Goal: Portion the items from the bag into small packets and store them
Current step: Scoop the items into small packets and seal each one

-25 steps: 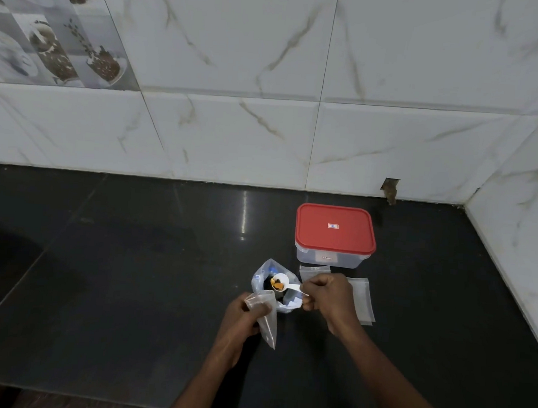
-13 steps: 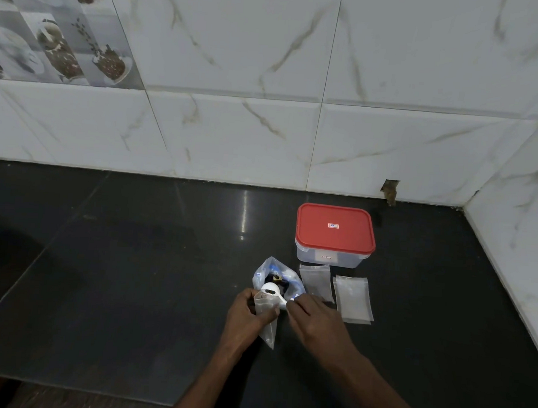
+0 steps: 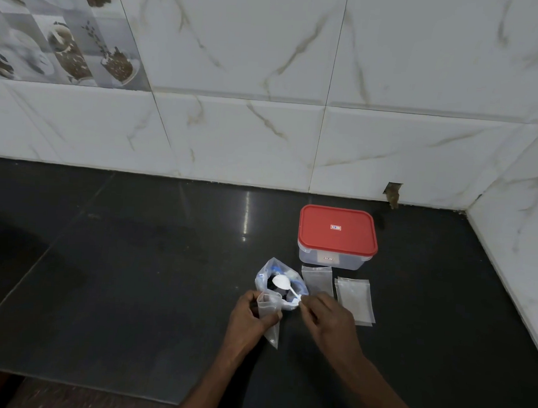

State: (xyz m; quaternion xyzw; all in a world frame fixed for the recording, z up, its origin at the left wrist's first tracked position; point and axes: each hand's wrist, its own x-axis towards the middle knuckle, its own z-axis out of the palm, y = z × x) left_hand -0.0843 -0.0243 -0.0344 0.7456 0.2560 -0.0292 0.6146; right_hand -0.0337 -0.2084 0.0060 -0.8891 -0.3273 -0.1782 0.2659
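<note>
Hands low centre over black desk (image 3: 133,274), close together, not touching. Left hand (image 3: 247,319) curled round small clear packet (image 3: 270,328), thumb and fingers gripping its upper part, mouth up, bottom corner pointing to 5 o'clock. Can't tell if anything is inside it. Right hand (image 3: 330,322) pinches end of white spoon (image 3: 284,282) handle between thumb and fingertips. Spoon runs out toward 11 o'clock, bowl over open mouth of bag (image 3: 262,276); bowl shows plain white. Bag is crumpled clear plastic, sits on desk at 12 o'clock of left hand, just beside packet top. Dark contents and bits of blue inside, too small to identify. Spare packet (image 3: 317,281) lies flat on desk at 12 o'clock of right hand, just beside bag. Second spare packet (image 3: 354,302) lies flat at 2 o'clock of right hand, near the knuckles. Box (image 3: 330,261) with red lid (image 3: 338,232) on, at 12 o'clock beyond the spares, close to first spare's top edge. Marble-look tiled wall (image 3: 265,125) at 12 o'clock behind desk; side wall (image 3: 516,216) at 3 o'clock.
</note>
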